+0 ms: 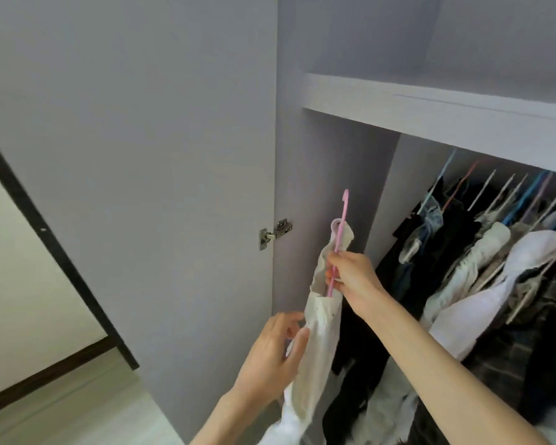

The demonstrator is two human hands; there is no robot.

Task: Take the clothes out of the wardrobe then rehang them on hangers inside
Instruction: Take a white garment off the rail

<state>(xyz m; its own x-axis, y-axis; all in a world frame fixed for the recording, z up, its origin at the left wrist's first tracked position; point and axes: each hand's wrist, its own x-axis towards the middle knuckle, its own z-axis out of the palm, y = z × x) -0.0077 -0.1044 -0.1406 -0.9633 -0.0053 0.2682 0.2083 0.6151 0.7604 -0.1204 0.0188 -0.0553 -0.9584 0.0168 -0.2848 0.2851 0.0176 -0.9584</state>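
The right hand [350,277] was curled round the stem of a pink plastic hanger [338,244], gripping it at about the middle, with the hook end pointing up and the lower end sunk into a cream garment [318,348]. That garment was pale off-white cloth with small dark specks; its top was bunched round the hanger just above the right hand, and the rest hung straight down in a narrow, rumpled column in front of the wardrobe's left inner wall [331,175]. The left hand [276,354] held the cloth lower down on its left edge, thumb against the fabric and fingers bent behind it. To the right, under the shelf [430,107], a crowded row of hung clothes [482,261] sloped away: dark pieces nearest, then denim, white and lilac ones, on blue, pink and pale hangers. The open lilac door [142,171] stood at left, its metal hinge [275,234] level with the garment's top.
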